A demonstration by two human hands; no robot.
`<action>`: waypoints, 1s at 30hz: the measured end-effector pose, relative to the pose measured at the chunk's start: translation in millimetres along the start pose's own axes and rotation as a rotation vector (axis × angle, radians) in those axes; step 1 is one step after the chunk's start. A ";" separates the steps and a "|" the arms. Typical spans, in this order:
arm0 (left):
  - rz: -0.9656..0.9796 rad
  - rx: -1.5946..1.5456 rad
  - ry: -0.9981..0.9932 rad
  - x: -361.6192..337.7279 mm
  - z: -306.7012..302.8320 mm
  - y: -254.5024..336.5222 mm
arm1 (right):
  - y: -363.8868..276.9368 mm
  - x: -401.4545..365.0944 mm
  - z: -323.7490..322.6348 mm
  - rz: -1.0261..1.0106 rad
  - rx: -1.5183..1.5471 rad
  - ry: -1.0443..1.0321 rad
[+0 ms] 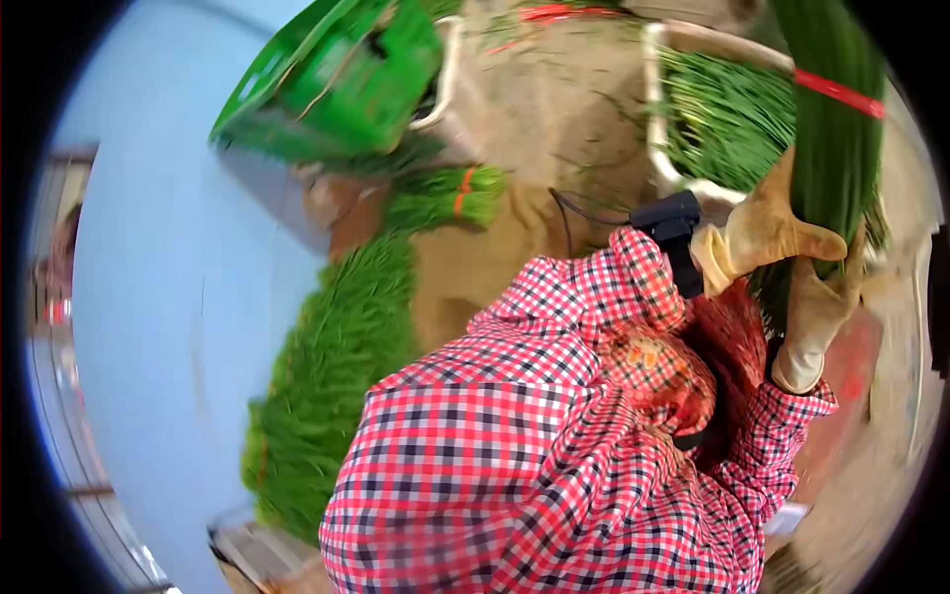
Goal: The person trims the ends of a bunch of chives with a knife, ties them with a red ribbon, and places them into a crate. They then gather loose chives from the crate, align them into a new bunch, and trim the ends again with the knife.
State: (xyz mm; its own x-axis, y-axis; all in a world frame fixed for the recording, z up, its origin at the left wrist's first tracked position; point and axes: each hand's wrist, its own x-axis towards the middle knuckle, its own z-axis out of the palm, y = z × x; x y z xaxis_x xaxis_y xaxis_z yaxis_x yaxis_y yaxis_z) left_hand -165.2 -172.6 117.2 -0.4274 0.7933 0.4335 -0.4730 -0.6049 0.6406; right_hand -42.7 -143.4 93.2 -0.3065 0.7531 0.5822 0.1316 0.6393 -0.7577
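Observation:
A long bundle of green chives (836, 168) stands at the far right, blurred by motion, with a red band (839, 94) around its upper part. My left hand (777, 228), in a pale stained glove, grips the bundle's near side with the thumb laid across it. Just below, my gloved right hand (819, 302) closes around the lower end, and its fingers are partly hidden. Dark strands hang between the two wrists. A black device (671, 223) with a cable is strapped to my left wrist.
A white crate (655, 119) of loose chives stands beyond my left hand. Banded chive bundles (341, 346) lie in a row along the blue wall (148, 327). A green crate (366, 89) rests by another white container (447, 89). Scraps litter the floor (534, 109).

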 end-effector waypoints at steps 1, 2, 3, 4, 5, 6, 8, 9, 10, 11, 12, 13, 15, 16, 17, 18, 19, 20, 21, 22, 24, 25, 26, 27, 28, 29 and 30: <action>-0.069 -0.007 0.088 -5.6 -18.4 6.5 | -6.7 -1.5 22.3 0.033 0.120 -0.047; -0.158 -0.006 0.198 -8.8 -36.3 15.6 | -14.8 2.4 48.0 0.044 0.058 -0.147; -0.120 -0.001 0.273 -9.4 -54.4 22.1 | -19.9 9.9 62.1 -0.079 -0.308 -0.242; -0.190 0.010 0.352 -12.1 -73.1 36.4 | -31.8 10.7 81.2 -0.073 -0.321 -0.331; -0.267 0.020 0.413 -16.1 -93.8 50.2 | -40.1 7.5 96.1 -0.065 -0.338 -0.401; -0.289 0.166 0.473 -23.7 -116.3 64.2 | -40.9 -0.2 105.7 -0.010 -0.372 -0.551; -0.518 0.454 0.379 -38.1 -229.7 -9.3 | 12.9 -27.5 100.2 0.206 -0.486 -0.743; -0.531 0.543 0.419 -43.4 -245.2 9.9 | 13.6 -36.6 96.4 0.275 -0.522 -0.988; -0.547 0.631 0.459 -48.1 -259.6 29.7 | 24.3 -51.6 89.0 0.307 -0.415 -1.001; -0.540 0.569 0.594 -45.0 -231.2 83.5 | 31.5 -65.3 81.9 0.337 -0.312 -1.022; -0.582 0.734 0.617 -59.1 -253.7 102.6 | 27.9 -65.0 74.6 0.363 -0.346 -0.977; -0.622 0.899 0.637 -82.7 -284.0 116.2 | 25.8 -62.3 66.6 0.390 -0.380 -0.932; -0.614 1.523 0.511 -141.2 -321.2 141.5 | 50.5 -78.7 31.3 0.577 -0.360 -0.869; -0.593 1.666 0.413 -154.7 -333.4 161.0 | 69.0 -90.1 16.6 0.624 -0.287 -0.798; -0.574 1.801 0.311 -160.7 -341.3 181.4 | 81.1 -99.3 7.7 0.673 -0.218 -0.730; -0.666 1.889 0.245 -162.3 -344.2 197.7 | 80.8 -96.1 2.0 0.746 -0.210 -0.725; -0.761 1.974 0.179 -163.3 -347.5 212.3 | 77.9 -89.7 -3.3 0.819 -0.200 -0.722; -0.824 2.106 0.097 -166.0 -352.6 221.8 | 79.4 -90.6 -6.2 0.794 -0.203 -0.683; -0.855 2.172 -0.020 -172.2 -364.6 228.2 | 83.1 -91.5 -9.8 0.841 -0.180 -0.670; -0.894 2.234 -0.150 -177.2 -378.1 231.4 | 91.3 -97.4 -17.6 0.849 -0.144 -0.640; -0.981 2.299 -0.374 -179.2 -395.5 236.9 | 92.6 -96.0 -24.4 0.856 -0.180 -0.642; -0.992 2.287 -0.475 -180.0 -403.0 234.6 | 92.6 -98.1 -29.4 0.892 -0.151 -0.589; -1.000 2.278 -0.575 -177.4 -411.0 235.1 | 99.3 -100.4 -35.8 0.927 -0.119 -0.557; -1.004 2.264 -0.674 -174.5 -420.6 232.8 | 105.6 -103.1 -43.2 0.962 -0.088 -0.523; -1.274 2.255 -0.711 -167.5 -432.6 224.8 | 104.7 -104.7 -49.1 0.986 -0.096 -0.483; -1.277 2.374 -0.838 -151.0 -427.0 233.2 | 104.7 -103.9 -56.2 0.959 -0.127 -0.501; -1.269 2.450 -0.960 -140.5 -423.8 226.9 | 107.5 -103.2 -61.9 0.967 -0.112 -0.508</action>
State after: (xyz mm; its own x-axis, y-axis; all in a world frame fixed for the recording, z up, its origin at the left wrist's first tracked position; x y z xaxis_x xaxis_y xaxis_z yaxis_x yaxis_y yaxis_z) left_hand -538.9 -450.4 -67.0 -0.3737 0.6704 -0.6410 0.9112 0.1362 -0.3888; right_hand 61.4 -142.8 -30.1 -0.3767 0.8082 -0.4526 0.6029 -0.1571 -0.7822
